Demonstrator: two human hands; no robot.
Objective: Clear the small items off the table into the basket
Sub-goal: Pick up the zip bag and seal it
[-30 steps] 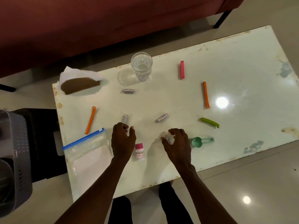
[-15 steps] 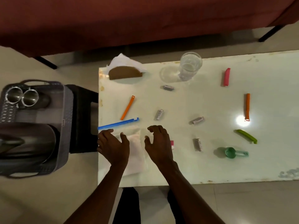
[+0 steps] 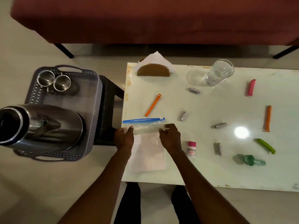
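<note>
A clear zip bag (image 3: 148, 152) with a blue seal strip lies at the white table's (image 3: 210, 172) near left corner. My left hand (image 3: 123, 137) pinches the bag's left side just below the seal. My right hand (image 3: 169, 136) pinches its right side. Several batteries lie scattered on the table, among them battery (image 3: 184, 115), battery (image 3: 195, 90) and battery (image 3: 219, 125). A small pink-capped bottle (image 3: 191, 149) lies right of my right hand. Orange clip (image 3: 153, 105), orange clip (image 3: 268, 118), a pink clip (image 3: 251, 87), a green clip (image 3: 266, 145) and a teal scoop (image 3: 250, 160) lie around. The grey basket (image 3: 95, 88) stands left of the table.
The basket rests on a dark stool (image 3: 108, 110) and holds a steel kettle (image 3: 40, 125) and two steel cups (image 3: 54, 80). A water glass (image 3: 218, 72) and a napkin holder (image 3: 153, 70) stand at the table's far edge. A red sofa (image 3: 153, 18) runs behind.
The view swung left, bringing the basket in. Both hands moved from the middle of the table to the zip bag and took hold of its top corners.
</note>
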